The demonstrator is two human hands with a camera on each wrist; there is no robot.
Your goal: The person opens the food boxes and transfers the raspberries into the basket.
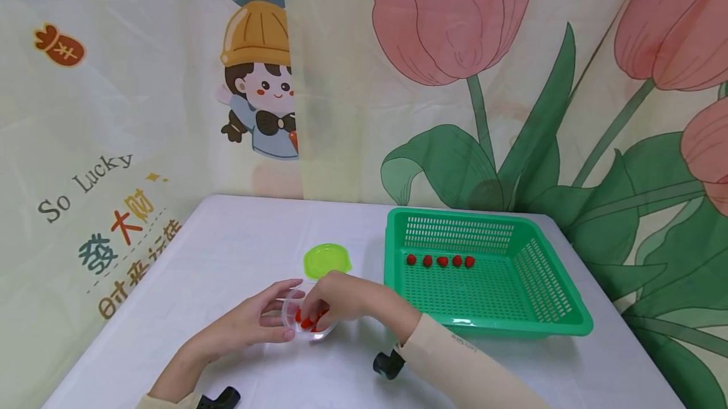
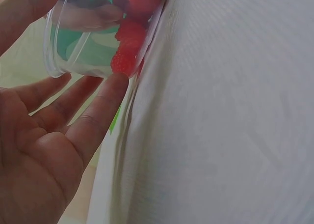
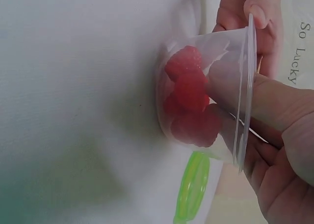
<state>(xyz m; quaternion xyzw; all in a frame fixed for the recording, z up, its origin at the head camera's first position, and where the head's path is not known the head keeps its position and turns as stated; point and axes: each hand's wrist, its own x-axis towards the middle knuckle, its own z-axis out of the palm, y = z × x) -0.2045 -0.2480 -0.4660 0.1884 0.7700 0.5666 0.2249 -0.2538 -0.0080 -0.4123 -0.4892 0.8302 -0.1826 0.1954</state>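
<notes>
A clear plastic cup (image 3: 230, 42) of raspberries (image 3: 191, 91) stands on the white-covered table, left of the basket. My left hand (image 1: 247, 320) holds it from the left, thumb on the near side, fingers on the far side. In the left wrist view, one fingertip (image 2: 117, 84) touches the cup low down. My right hand (image 1: 341, 298) reaches over the rim with thumb and fingers inside the cup. In the right wrist view, its thumb (image 3: 228, 84) meets the raspberries; whether it pinches one is unclear through the plastic.
Just behind the cup lies a bright green lid (image 1: 326, 260). To the right, a green perforated basket (image 1: 489, 322) holds several raspberries (image 1: 442, 261) in a row towards its back left. The right forearm passes in front of the basket's near left corner. A printed curtain (image 1: 341, 112) hangs behind.
</notes>
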